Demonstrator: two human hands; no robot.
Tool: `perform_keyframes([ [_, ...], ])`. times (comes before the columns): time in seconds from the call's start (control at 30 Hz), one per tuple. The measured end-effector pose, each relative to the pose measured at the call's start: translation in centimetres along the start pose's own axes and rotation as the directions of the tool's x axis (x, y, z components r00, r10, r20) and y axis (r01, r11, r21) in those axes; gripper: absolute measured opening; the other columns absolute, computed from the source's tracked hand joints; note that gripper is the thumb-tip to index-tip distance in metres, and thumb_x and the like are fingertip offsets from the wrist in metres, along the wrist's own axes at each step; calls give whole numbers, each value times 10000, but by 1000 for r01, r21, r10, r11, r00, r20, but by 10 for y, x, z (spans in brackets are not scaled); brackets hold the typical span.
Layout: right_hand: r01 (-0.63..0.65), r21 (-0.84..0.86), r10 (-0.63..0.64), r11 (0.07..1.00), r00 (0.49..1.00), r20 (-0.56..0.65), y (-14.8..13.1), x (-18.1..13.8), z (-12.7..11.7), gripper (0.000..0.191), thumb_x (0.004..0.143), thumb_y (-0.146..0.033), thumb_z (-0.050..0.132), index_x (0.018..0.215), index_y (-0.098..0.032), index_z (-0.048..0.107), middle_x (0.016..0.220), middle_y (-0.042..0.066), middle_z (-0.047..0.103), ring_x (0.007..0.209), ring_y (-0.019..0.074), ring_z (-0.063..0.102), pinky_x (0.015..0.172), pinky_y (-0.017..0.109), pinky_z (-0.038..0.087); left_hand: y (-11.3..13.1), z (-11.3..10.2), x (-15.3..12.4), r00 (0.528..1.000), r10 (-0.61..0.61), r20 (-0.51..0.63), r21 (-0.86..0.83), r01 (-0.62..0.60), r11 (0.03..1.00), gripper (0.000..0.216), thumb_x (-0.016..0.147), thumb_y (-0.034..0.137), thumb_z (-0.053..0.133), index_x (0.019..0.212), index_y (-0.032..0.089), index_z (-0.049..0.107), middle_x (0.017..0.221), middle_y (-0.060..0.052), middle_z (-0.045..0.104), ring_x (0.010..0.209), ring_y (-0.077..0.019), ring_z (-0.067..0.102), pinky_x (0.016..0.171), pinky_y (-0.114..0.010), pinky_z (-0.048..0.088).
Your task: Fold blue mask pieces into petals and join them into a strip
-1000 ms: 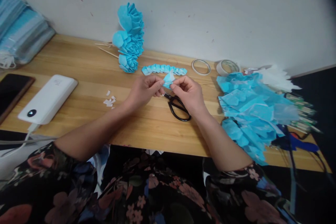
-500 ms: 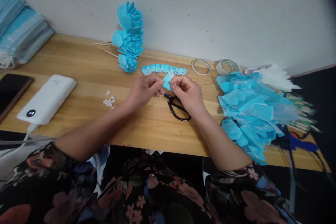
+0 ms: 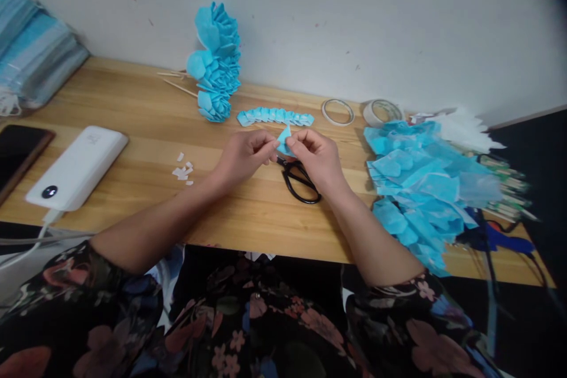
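Between my two hands is a small blue fabric piece (image 3: 284, 140), folded to a point at the top. My left hand (image 3: 248, 155) pinches its left edge, thumb against fingers. Its right side is gripped between the thumb and fingers of my right hand (image 3: 318, 156). Black-handled scissors (image 3: 302, 194) lie on the table just under the hands, their blades partly covered by my left fingers. Right behind the hands, a row of folded blue petals (image 3: 275, 115) rests on the wood.
Blue flowers (image 3: 217, 77) on sticks lie at the back. Two tape rolls (image 3: 367, 113) stand right of the petals, near a heap of blue sheets (image 3: 411, 183). Paper scraps (image 3: 182, 172), a white power bank (image 3: 80, 165), a phone (image 3: 22, 150) and stacked face masks (image 3: 39, 53) are leftward.
The blue piece has turned slightly in my fingers, and its white upper face shows less. Both hands stay close together in nearly the same place.
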State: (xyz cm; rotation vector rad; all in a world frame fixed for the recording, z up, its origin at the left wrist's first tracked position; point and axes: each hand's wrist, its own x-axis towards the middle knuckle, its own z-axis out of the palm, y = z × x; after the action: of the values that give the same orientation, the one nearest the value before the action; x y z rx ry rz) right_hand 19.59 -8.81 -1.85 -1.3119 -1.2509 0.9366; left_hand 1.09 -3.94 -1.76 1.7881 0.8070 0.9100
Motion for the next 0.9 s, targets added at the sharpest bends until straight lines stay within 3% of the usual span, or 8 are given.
perform_keyframes([
  [0.2,-17,54,19,998,999,-27,3,1,0,309,835,-512,807,775,-236,682,694,-29,659,652,130,584,647,303,510,-3,2,2,993,-51,105,-184,70,981,259,854,399,808,886,156,722,789,-29,761,680,-103,662,637,-210,517],
  [0.43,19,17,-18,1000,1000,-16,0,0,0,331,858,-528,803,781,-233,673,668,-41,613,633,115,535,616,286,463,-5,-1,5,970,-208,129,-238,234,943,186,869,285,794,836,150,670,717,-18,748,576,-71,642,587,-175,540],
  [0.6,22,51,-21,998,1000,-18,1,1,-1,362,852,-563,810,785,-239,663,700,-35,636,664,122,567,643,295,515,-4,-2,6,965,-212,152,-231,243,942,211,872,301,807,822,151,668,719,-19,757,580,-71,651,594,-171,552],
  [0.9,30,39,-27,999,996,-81,2,1,0,252,835,-442,803,812,-243,650,721,-33,653,665,126,573,641,295,500,-6,-2,6,971,-165,170,-216,200,956,305,849,406,842,813,163,662,734,-28,766,590,-82,660,605,-191,571],
])
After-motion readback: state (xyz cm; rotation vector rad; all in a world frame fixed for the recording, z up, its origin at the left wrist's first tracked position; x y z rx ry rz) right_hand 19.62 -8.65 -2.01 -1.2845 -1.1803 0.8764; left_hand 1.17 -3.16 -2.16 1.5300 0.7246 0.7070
